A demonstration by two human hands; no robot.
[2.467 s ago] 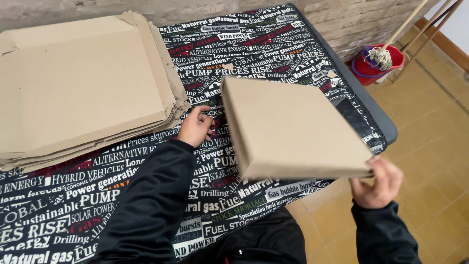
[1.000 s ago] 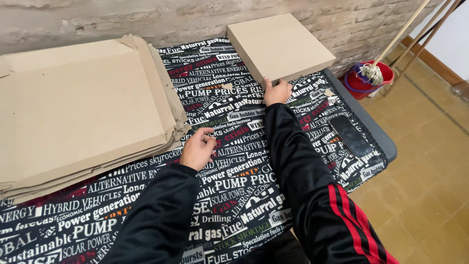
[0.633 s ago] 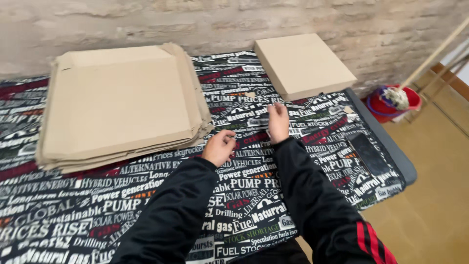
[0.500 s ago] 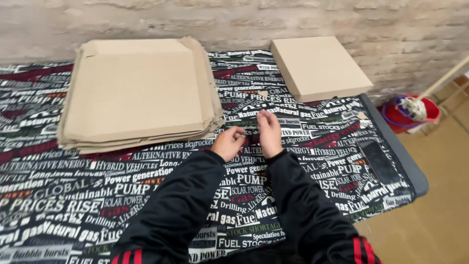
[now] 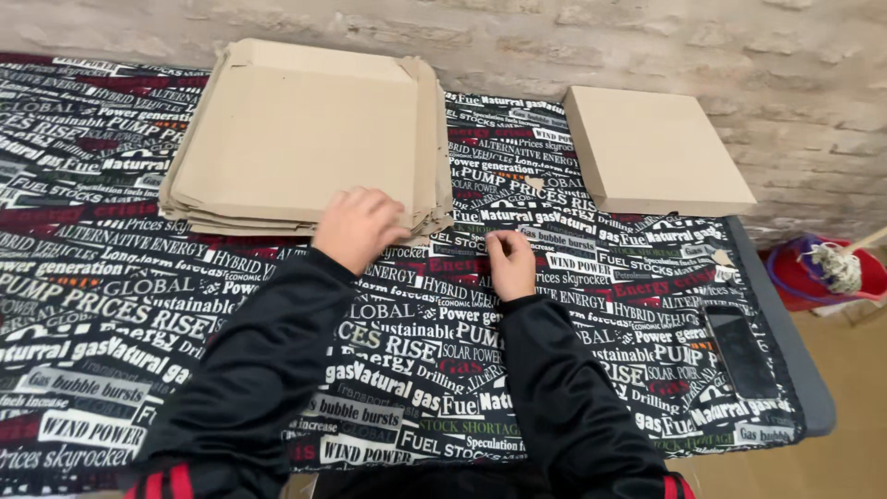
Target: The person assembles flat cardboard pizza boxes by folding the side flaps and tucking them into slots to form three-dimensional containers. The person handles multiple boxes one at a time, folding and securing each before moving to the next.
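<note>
A stack of flat cardboard box blanks (image 5: 305,139) lies at the left on the printed tablecloth (image 5: 111,305), its long axis running left to right, flaps toward the wall. The left hand (image 5: 358,226) rests on the stack's near right corner, fingers curled loosely together. Just right, the right hand (image 5: 510,261) lies on the cloth, fingers bunched, holding nothing. Farther right, by the brick wall (image 5: 795,102), sits a folded cardboard box (image 5: 654,150), closed and flat.

Single head view, steeply down, close over table (image 5: 785,370).
</note>
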